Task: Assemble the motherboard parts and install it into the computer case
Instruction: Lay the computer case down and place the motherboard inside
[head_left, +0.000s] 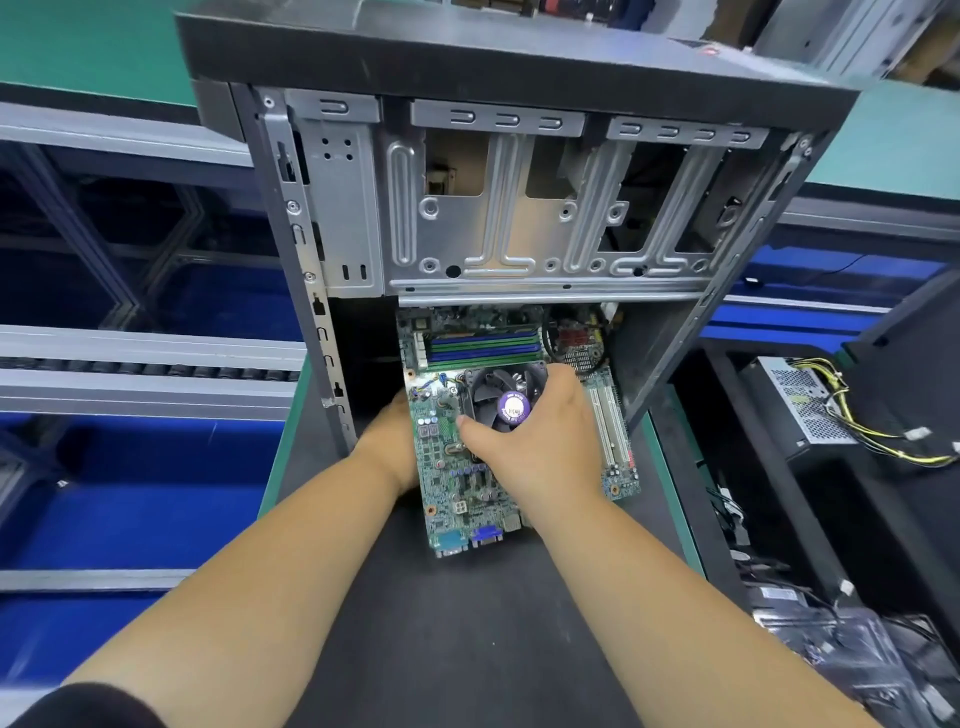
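Computer case (519, 218): open side toward the viewer, drive cage overhanging the motherboard's far end.
Motherboard (457, 467): partly inside the case, near end over the tabletop (441, 623).
Power supply (800, 405): right, well apart.
Right hand (540, 441): fingers gripping the CPU fan (498, 395).
Left hand (389, 447): holds the board's left edge; fingers hidden.

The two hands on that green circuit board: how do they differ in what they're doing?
The right hand lies on top of the motherboard, its fingers and thumb curled round the black cooler fan; the left hand grips the board's left edge, mostly hidden behind it. The right hand shows in full; of the left hand only the back and wrist show. Both hold the same board, partly inside the open computer case.
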